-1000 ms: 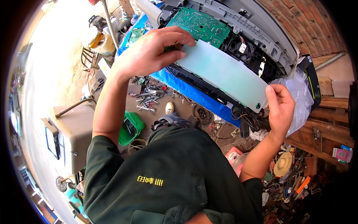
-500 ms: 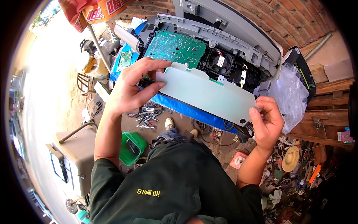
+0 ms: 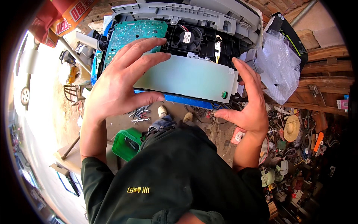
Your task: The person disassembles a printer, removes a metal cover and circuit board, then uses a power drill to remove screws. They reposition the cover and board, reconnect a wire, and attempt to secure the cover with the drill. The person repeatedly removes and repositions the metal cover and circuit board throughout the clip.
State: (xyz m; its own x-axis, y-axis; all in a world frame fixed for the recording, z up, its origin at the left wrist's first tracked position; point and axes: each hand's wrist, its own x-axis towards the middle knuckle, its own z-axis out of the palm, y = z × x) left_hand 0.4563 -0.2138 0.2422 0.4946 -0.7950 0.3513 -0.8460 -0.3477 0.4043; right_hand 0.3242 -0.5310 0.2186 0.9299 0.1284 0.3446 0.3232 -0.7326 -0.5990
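Pale-green flat panel [image 3: 184, 76] lies between both spread grips, left hand [image 3: 119, 84] over its near-left corner with fingers open, right hand [image 3: 250, 100] open beside its far end, neither clamping it, so it could slide off onto the green circuit board [image 3: 132, 35] beyond.

Hands open off the panel

The left hand [image 3: 121, 80] and right hand [image 3: 248, 100], which gripped the pale panel [image 3: 186, 76] at its ends a moment ago, now spread open beside it, fingers loosened. The panel now lies flat on the grey casing [image 3: 179, 11], below the fan [image 3: 185, 37], no longer lifted and tilted.
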